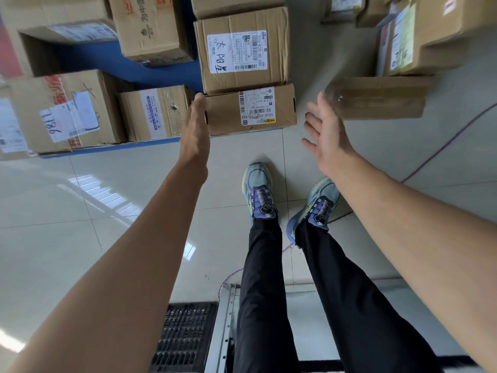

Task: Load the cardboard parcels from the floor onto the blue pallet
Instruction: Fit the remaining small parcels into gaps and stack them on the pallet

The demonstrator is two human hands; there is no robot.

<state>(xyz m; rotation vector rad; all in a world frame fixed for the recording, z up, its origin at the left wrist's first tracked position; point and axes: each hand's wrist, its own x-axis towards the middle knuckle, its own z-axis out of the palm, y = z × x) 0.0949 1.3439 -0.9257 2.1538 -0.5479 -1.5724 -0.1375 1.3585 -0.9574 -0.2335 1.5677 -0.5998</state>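
Left hand (195, 130): flat, fingers together, laid against small labelled parcel (251, 109) at blue pallet (150, 68) edge | right hand (326, 135): spread, nothing gripped, near blurred parcel (376, 98).

Both bare arms reach forward and down. The left hand (195, 130) is flat, edge-on, fingers straight together. The right hand (326, 135) is open, palm inward, fingers spread, holding nothing

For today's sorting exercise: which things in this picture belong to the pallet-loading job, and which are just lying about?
Belongs to the job:
- blue pallet
- labelled parcel at the pallet's edge
- plain parcel on the floor
- left hand, right hand, both open

Just lying about:
- black grille
- metal rail
- thin cord
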